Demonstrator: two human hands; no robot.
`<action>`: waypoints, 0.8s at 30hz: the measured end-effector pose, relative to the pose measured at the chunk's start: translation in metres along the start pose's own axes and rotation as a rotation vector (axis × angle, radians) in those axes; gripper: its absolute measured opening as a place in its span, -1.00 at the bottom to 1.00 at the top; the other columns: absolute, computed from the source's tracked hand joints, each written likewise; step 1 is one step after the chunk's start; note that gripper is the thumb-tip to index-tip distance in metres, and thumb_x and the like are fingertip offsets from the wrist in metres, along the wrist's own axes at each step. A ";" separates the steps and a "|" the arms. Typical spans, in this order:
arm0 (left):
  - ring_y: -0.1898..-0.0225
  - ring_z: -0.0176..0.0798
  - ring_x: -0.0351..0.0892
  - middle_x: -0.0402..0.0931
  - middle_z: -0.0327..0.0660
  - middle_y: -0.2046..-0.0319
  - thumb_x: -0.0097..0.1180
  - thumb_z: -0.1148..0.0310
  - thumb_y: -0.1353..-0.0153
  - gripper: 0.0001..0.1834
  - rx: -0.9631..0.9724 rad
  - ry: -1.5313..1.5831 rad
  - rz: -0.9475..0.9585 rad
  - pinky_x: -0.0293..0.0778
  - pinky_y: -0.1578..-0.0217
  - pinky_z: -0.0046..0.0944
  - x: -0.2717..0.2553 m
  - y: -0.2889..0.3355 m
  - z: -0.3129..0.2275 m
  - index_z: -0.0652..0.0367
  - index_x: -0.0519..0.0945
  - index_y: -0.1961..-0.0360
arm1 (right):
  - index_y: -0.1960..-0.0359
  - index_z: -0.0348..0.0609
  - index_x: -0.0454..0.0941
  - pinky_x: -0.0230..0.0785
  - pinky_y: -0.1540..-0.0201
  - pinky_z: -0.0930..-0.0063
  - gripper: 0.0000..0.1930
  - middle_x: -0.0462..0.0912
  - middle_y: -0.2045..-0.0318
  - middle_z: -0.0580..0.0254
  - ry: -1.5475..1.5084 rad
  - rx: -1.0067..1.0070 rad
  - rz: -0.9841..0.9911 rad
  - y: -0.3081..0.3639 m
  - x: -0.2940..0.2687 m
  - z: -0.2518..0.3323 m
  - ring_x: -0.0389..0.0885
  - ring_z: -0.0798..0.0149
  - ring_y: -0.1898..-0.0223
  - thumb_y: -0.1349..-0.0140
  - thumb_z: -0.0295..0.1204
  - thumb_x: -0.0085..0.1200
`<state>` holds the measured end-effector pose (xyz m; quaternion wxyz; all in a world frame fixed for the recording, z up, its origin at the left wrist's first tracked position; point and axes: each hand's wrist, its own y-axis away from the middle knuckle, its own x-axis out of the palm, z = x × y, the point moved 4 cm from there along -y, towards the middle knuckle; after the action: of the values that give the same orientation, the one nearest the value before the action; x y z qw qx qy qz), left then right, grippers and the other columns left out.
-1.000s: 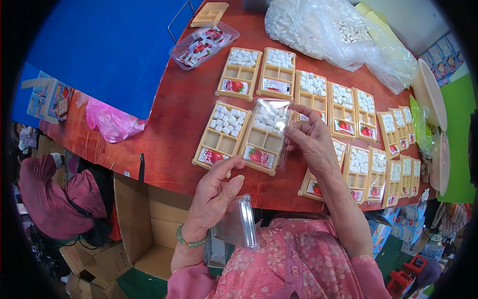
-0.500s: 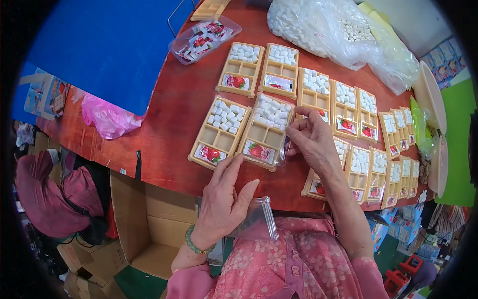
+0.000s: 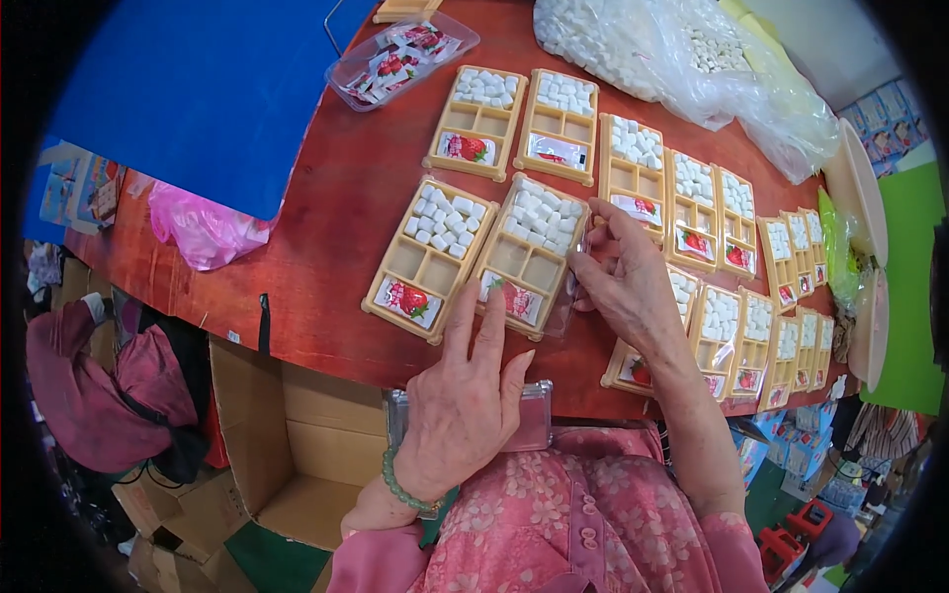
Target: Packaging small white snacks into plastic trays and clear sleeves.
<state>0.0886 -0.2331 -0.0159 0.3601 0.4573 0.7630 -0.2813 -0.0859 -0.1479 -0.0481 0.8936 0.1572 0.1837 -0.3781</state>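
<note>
A tan compartment tray (image 3: 488, 259) lies on the red-brown table, with white cube-shaped pieces (image 3: 542, 215) at its far end and a strawberry-printed packet (image 3: 510, 299) at its near end. A clear plastic cover (image 3: 561, 314) lies over this tray and sticks out past its right edge. My right hand (image 3: 633, 292) is closed at that edge, thumb and fingers on the cover. My left hand (image 3: 457, 420) has its fingers apart, two fingertips resting at the tray's near end over the packet. A similar filled tray (image 3: 403, 258) sits just to the left.
More filled trays (image 3: 524, 128) stand in rows behind and to the right. A clear tub of packets (image 3: 450, 25) is at the back, left of a large bag of white pieces (image 3: 593, 59). Clear plastic cases (image 3: 537, 395) sit at my lap, near an open cardboard box (image 3: 326, 435).
My left hand has moved forward and right, its fingers now reaching over the near end of the tray. My right hand stays at the tray's right edge.
</note>
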 end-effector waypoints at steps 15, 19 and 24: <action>-0.11 0.17 0.40 0.21 0.19 -0.19 0.08 0.29 -0.19 -0.35 -0.109 -0.001 0.067 0.54 0.18 -0.11 0.010 -0.008 0.007 0.46 0.20 -0.22 | -0.16 -0.29 0.28 0.50 0.43 0.47 -0.51 0.45 0.29 0.13 0.247 -0.035 -0.066 0.000 -0.001 0.015 0.61 0.27 0.42 -0.19 -0.51 0.08; 0.07 0.13 0.52 0.21 0.18 -0.20 0.06 0.27 -0.20 -0.36 -0.052 -0.031 0.035 0.57 0.29 -0.12 0.009 -0.009 0.009 0.46 0.21 -0.21 | -0.11 -0.28 0.36 0.40 0.11 0.24 -0.53 0.46 0.12 -0.05 0.607 -0.234 -0.118 0.008 0.000 0.049 0.52 0.00 0.11 -0.14 -0.50 0.12; 0.26 0.08 0.62 0.19 0.19 -0.21 0.04 0.24 -0.22 -0.37 -0.021 -0.071 0.024 0.60 0.42 -0.14 0.009 -0.010 0.008 0.45 0.22 -0.20 | -0.10 -0.27 0.37 0.26 -0.12 0.19 -0.60 0.42 -0.05 -0.02 0.715 -0.605 -0.036 -0.017 0.014 0.053 0.38 -0.05 -0.09 -0.21 -0.50 0.01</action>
<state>0.0797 -0.2392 -0.0267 0.3950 0.4525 0.7469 -0.2851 -0.0778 -0.1901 -0.0097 0.7734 0.0067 0.5846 -0.2450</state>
